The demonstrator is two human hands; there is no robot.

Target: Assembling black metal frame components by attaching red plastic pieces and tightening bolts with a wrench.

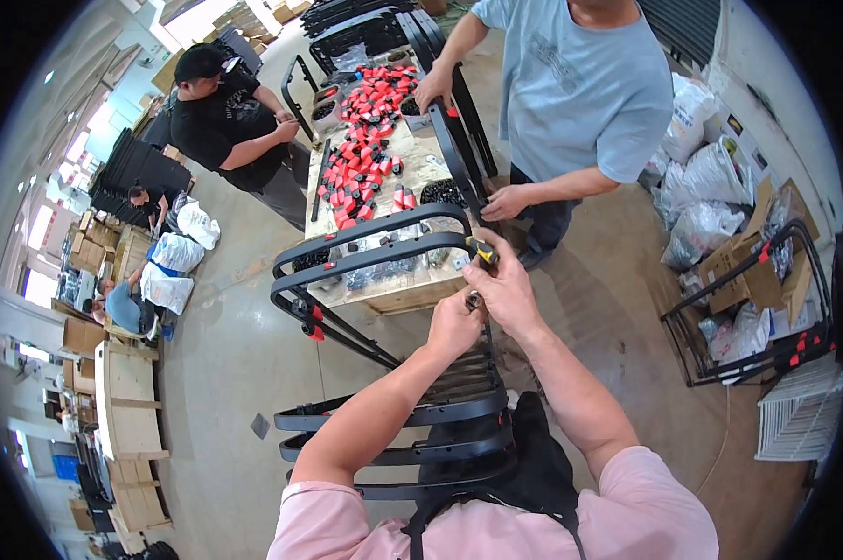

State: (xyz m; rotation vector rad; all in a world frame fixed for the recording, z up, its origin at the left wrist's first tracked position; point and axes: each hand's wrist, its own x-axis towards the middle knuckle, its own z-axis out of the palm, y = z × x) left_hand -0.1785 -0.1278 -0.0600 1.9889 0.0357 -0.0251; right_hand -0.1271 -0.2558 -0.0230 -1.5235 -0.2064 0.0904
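Observation:
My right hand (507,291) is closed around a tool with a yellow and black handle (482,249), probably a screwdriver, at the corner of a black tubular frame (373,254). Just below and to its left, my left hand (454,325) is closed on a small silver tool with a round end (473,300); most of it is hidden in the fist. The frame has rounded bars and red clips, and part of it rests over the near end of the wooden workbench (412,301). More black curved frames (398,425) are stacked close to my body, under my left forearm.
Red and black plastic parts (370,140) cover much of the bench. A person in light blue (580,93) holds another frame on the right; a person in black (221,121) stands left. White sacks (706,177), an open carton (752,271) and a black frame (748,350) line the right side.

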